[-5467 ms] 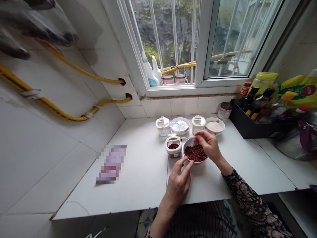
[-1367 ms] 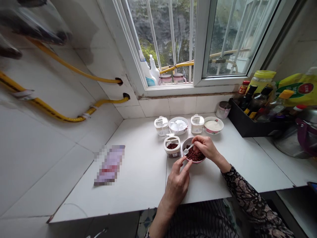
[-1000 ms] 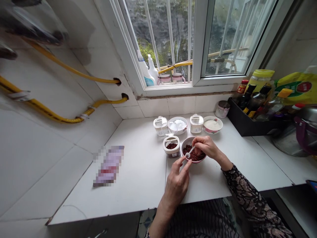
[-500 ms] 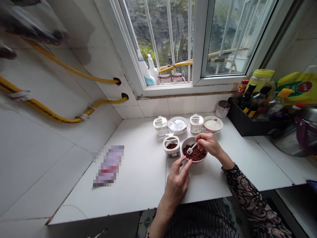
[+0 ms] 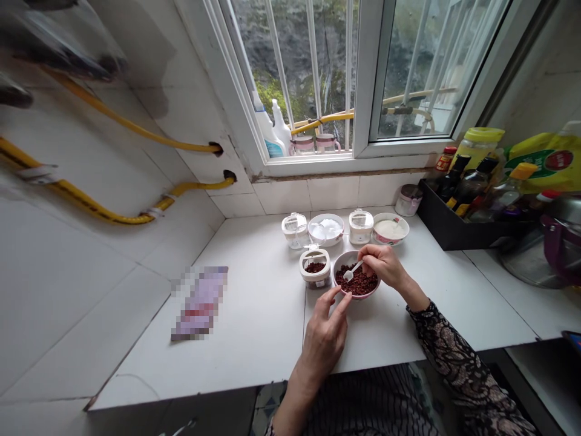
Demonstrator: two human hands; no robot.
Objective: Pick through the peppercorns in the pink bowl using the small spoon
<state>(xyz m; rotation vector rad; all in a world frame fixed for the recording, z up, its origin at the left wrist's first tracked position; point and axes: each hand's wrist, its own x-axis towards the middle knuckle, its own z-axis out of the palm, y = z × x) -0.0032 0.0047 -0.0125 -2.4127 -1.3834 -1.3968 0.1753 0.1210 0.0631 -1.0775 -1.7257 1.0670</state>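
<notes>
My right hand (image 5: 382,264) pinches the handle of a small white spoon (image 5: 348,275), its scoop over the dark red-brown dried grains (image 5: 361,284) that look like peppercorns. They lie in a round bowl (image 5: 358,297) with a pinkish outside. My left hand (image 5: 324,333) has its fingers apart, two fingertips touching the near left rim of the bowl. Just left of the bowl stands a seasoning jar (image 5: 315,278), its clear lid raised and the same grains inside.
Behind are a bowl of white powder (image 5: 330,229), a bowl of pale granules (image 5: 391,230) and two white-topped jars, one a closed jar (image 5: 361,227). A black box of bottles (image 5: 454,227) stands at right. A blurred purple packet (image 5: 200,306) lies left.
</notes>
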